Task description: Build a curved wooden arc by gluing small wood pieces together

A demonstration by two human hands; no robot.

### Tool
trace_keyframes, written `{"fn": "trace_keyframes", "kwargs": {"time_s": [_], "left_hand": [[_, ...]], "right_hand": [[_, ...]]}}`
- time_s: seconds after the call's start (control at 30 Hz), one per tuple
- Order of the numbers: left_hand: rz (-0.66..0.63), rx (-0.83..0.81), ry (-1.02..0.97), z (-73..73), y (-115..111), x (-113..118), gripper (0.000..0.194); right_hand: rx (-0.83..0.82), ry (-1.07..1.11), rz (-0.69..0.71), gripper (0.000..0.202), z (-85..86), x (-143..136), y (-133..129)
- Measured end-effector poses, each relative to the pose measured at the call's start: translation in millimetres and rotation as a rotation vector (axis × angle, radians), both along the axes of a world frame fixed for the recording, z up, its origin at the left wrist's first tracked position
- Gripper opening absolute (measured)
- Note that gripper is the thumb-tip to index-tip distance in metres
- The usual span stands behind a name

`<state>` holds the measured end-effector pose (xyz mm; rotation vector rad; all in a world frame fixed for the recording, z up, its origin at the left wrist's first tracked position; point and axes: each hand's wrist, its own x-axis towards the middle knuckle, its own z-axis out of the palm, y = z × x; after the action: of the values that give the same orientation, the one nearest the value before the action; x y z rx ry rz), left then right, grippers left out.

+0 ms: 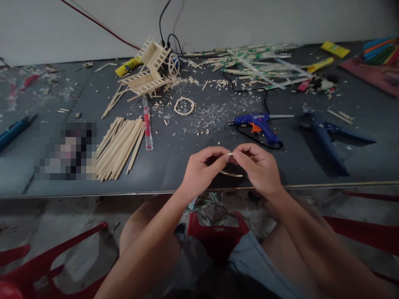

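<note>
Near the table's front edge, my left hand (204, 168) and my right hand (257, 166) meet at the fingertips. Both pinch a small piece of wooden stick (230, 154), mostly covered by the fingers. Just below the hands shows a curved strip of joined stick pieces (232, 174); whether it connects to the pinched piece I cannot tell. Beyond them lies a ring made of short stick pieces (184, 106). A blue glue gun (257, 124) with an orange trigger rests right of the ring, a glue stick protruding from its back.
Bamboo sticks (120, 147) lie in a bundle at left, beside a red packet (147, 124). A wooden stick model (151, 70) stands at the back. Blue-handled cutters (330, 139) lie at right. Green-wrapped sticks (249, 66) and scattered offcuts cover the rear. A blurred patch hides something left.
</note>
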<state>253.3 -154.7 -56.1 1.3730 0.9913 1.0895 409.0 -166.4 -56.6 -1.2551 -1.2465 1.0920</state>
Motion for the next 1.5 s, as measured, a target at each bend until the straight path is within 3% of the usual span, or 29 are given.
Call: {"fn": "trace_keyframes", "kwargs": {"time_s": [0.53, 0.77, 0.9, 1.07, 1.5], "left_hand": [[0.027, -0.031, -0.054, 1.5, 2, 1, 0.007], [0.211, -0.120, -0.244, 0.0, 10, 0, 0.012], [0.243, -0.168, -0.379, -1.0, 13, -2, 0.014], [0.247, -0.195, -0.386, 1.1, 13, -1, 0.014], [0.070, -0.280, -0.344, 4.4, 11, -6, 0.012]], "right_hand": [[0.017, 0.077, -0.025, 0.012, -7.0, -5, 0], [-0.019, 0.154, 0.026, 0.030, -10.1, -1, 3], [-0.091, 0.087, 0.090, 0.034, -13.1, 0, 0], [-0.150, -0.002, 0.031, 0.018, -11.8, 0, -1], [-0.100, 0.122, -0.076, 0.015, -14.2, 3, 7]]}}
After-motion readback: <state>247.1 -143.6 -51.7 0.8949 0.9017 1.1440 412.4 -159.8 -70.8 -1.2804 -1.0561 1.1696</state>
